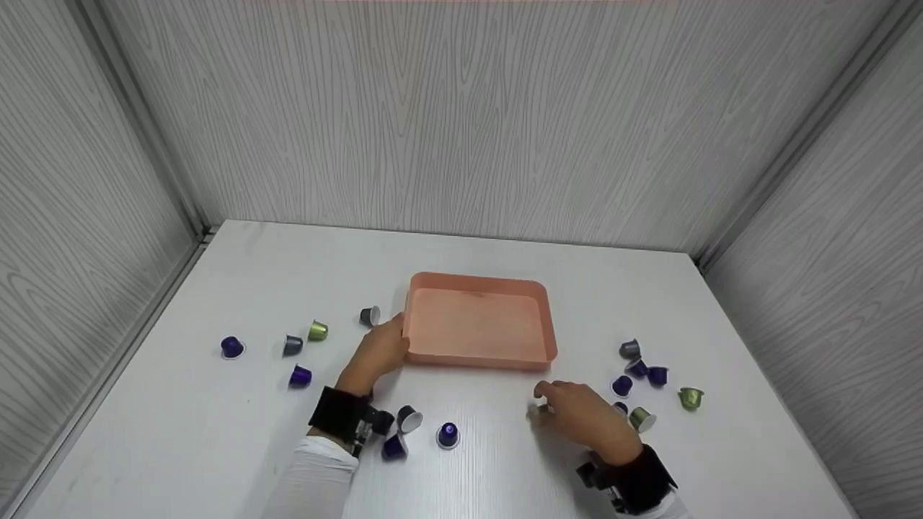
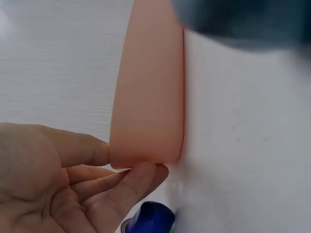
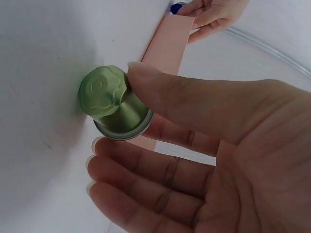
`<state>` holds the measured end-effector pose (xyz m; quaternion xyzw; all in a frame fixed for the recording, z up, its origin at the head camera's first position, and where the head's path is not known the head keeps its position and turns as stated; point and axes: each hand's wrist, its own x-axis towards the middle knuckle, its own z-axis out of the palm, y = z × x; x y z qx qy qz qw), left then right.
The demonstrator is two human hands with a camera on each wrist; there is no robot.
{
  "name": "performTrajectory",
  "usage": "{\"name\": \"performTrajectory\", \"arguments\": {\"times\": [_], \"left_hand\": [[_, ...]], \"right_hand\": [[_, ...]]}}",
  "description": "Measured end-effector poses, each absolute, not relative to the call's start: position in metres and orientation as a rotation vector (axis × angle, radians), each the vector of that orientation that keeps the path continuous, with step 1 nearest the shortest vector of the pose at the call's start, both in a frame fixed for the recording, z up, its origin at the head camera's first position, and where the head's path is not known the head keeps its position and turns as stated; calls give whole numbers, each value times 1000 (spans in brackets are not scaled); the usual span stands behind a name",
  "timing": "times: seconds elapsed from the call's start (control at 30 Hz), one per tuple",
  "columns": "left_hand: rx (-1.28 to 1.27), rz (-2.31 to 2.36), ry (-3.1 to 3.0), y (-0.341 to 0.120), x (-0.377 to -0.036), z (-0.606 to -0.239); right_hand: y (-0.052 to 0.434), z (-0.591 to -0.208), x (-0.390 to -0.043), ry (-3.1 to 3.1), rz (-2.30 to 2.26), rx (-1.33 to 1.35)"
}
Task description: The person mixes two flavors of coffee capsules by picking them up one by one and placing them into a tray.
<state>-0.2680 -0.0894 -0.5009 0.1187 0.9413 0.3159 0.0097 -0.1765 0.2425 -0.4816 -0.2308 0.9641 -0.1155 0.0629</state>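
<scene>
A shallow pink tray point(image 1: 476, 359) lies in the middle of the white table. My left hand point(image 1: 393, 335) is at the tray's near-left corner. In the left wrist view its thumb point(image 2: 141, 182) and index finger point(image 2: 92, 148) pinch that corner of the tray point(image 2: 148, 97). My right hand point(image 1: 551, 404) hovers low over the table just in front of the tray's right end. In the right wrist view it pinches a green capsule point(image 3: 114, 104) between thumb and fingers, dome end towards the table.
Capsules lie scattered: purple point(image 1: 231, 347), grey point(image 1: 293, 345) and green point(image 1: 317, 331) ones at the left, purple ones point(image 1: 448, 435) near my left wrist, and a mixed cluster point(image 1: 638, 371) at the right. Grey panelled walls close in three sides.
</scene>
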Motion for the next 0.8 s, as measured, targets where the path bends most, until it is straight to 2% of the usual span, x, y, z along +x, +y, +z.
{"name": "performTrajectory", "arguments": {"times": [0.33,0.63,0.8], "left_hand": [[305,1103,2843,-93,-270,-502],[401,1086,2825,-95,-271,-500],[492,1083,2810,-98,-268,-496]], "right_hand": [[240,-485,-178,2899,-322,-774],[238,-486,-179,2888,-315,-726],[238,-488,-179,2914,-321,-787]]}}
